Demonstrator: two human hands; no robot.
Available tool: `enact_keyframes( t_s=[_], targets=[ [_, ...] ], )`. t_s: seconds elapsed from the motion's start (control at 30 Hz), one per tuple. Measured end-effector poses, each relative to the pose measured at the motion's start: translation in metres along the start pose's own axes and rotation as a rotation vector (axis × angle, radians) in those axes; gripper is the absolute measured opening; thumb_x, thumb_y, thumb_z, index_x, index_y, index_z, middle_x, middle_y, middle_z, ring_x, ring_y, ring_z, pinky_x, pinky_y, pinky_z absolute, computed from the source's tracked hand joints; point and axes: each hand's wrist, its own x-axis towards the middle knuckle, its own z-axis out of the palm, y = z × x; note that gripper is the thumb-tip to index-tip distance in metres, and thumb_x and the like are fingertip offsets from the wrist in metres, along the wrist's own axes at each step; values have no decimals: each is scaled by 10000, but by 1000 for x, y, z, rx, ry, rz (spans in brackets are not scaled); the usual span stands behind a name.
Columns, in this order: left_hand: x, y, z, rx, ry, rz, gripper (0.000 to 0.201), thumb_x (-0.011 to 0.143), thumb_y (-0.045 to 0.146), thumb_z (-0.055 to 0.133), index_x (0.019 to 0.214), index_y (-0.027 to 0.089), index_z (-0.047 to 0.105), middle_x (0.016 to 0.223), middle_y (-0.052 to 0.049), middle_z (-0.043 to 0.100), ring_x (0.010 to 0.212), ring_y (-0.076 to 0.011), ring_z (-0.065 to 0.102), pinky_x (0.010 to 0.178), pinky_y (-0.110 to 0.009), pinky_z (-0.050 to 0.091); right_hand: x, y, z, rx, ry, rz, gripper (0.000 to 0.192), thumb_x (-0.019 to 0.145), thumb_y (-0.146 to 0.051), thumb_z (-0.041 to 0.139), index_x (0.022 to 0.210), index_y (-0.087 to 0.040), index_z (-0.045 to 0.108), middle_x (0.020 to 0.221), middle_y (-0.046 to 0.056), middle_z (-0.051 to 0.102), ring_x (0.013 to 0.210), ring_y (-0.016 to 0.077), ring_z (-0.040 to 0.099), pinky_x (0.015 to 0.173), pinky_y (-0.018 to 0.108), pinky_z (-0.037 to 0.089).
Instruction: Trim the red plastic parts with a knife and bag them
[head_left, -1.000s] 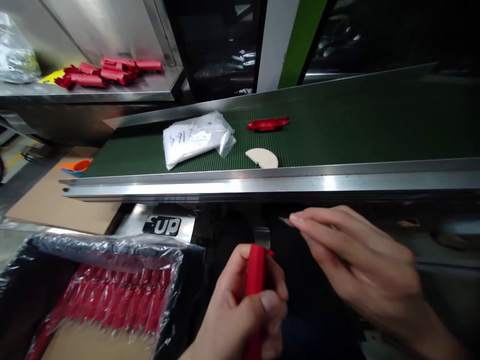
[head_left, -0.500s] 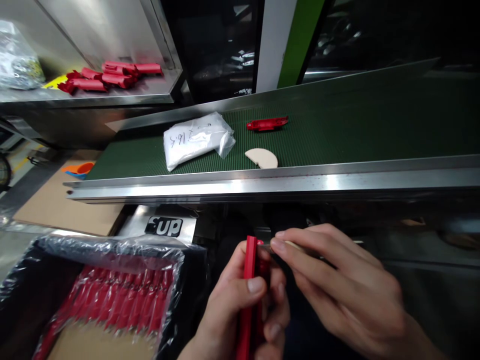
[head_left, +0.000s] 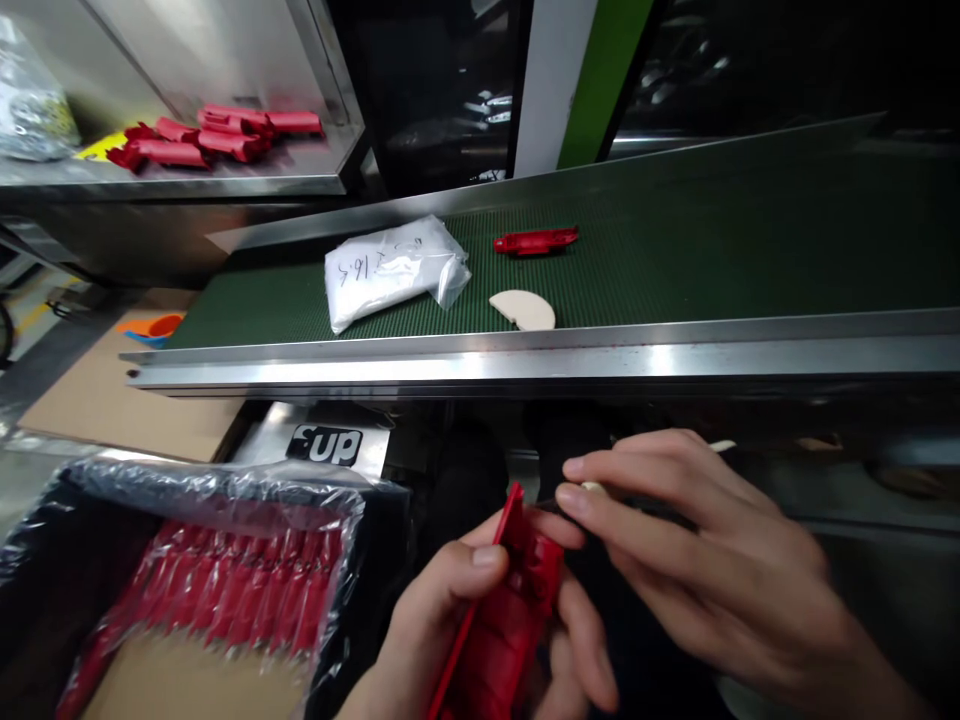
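A green conveyor belt (head_left: 675,260) runs across the middle of the frame, edged by a bright steel rail (head_left: 525,365). On the belt lie a white bag (head_left: 390,270) with writing on it, a red part (head_left: 535,241) just right of it, and a pale half-disc (head_left: 523,309) nearer the rail. At the upper left a steel shelf (head_left: 247,185) carries a heap of red pieces (head_left: 217,135), with a crinkled clear bag (head_left: 30,110) at the far left edge. Behind the belt stands a white and green post (head_left: 577,80) against dark machinery. At the lower left a black box (head_left: 45,560) lined with plastic film holds rows of red parts (head_left: 247,590); beyond it lies cardboard (head_left: 112,400) with an orange scoop (head_left: 154,328) on it.

Below the rail, at the bottom centre, the left hand (head_left: 465,630) is clenched around a red casing (head_left: 502,620), thumb on its thin edge, its top end tilted to the right. The right hand (head_left: 697,560) comes in from the lower right, thumb and forefinger pinched on a thin tool (head_left: 592,487) whose tip meets the top of the casing.

The casing's lower end is cut off by the frame's bottom edge. Most of the tool is hidden under the fingers; a pale end (head_left: 721,446) pokes out behind the hand. The space under the rail is too dark to make out.
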Motion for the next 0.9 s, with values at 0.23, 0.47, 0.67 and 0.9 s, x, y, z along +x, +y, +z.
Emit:
enact_keyframes(
  t_s=[0.23,0.47,0.67,0.9],
  targets=[
    [-6,14,5,47,45,-143,481,909,421,399,1194,68,557,652,-73,614,447,-169,561,409,-229,344,-1,9,5,-50,-93,-97,450,870,-16,451,1250,-203,602,1215,96,628,1044,262,569,830,450,464],
    [-10,13,3,41,59,-224,514,893,476,436,1169,63,569,573,-40,563,405,-142,501,414,-222,325,0,11,5,-71,-63,-139,414,912,-57,436,1261,-221,587,1199,91,623,1028,252,543,844,462,439],
    [-12,15,4,56,53,-248,485,890,448,413,1089,57,619,497,-39,520,406,-140,437,412,-211,322,0,8,8,-55,16,-149,329,930,-81,479,1198,-215,616,1120,89,651,1002,231,557,829,441,452],
    [-11,3,7,87,176,-322,462,705,305,493,938,-25,716,561,-75,518,427,-90,393,383,-195,218,-2,17,-1,-56,115,-58,481,832,-5,602,1267,-211,608,1138,102,639,1000,248,601,786,424,489]
  ],
)
